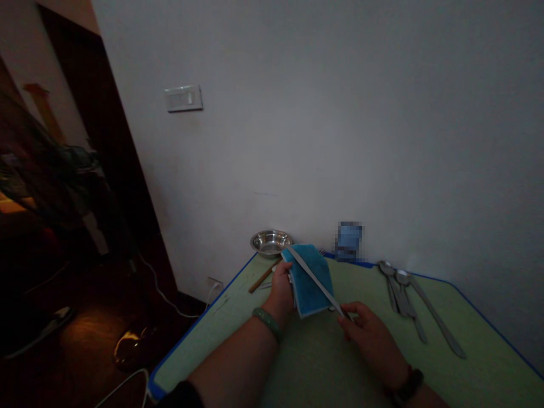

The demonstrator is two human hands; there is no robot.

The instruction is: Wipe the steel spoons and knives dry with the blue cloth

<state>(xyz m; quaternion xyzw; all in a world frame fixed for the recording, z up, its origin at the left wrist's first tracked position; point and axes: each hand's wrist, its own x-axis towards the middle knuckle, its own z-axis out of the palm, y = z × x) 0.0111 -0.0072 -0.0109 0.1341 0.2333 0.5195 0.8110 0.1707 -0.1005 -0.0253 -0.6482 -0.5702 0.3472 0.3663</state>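
Domestic room: wall switch plate (183, 98) above the green table (480, 351), wooden floor (89, 334) left of the table.

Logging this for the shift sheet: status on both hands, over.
Left hand gripping teal towel. Right hand holding long metal utensil across it. Steel bowl and spoons sit apart beyond.

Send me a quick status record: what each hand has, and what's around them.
Left hand: holding blue towel
Right hand: pinching long metal utensil
Utensil position: lying across the towel
Surface: green table, blue edge
Nearby: steel bowl, spoons, wooden stick
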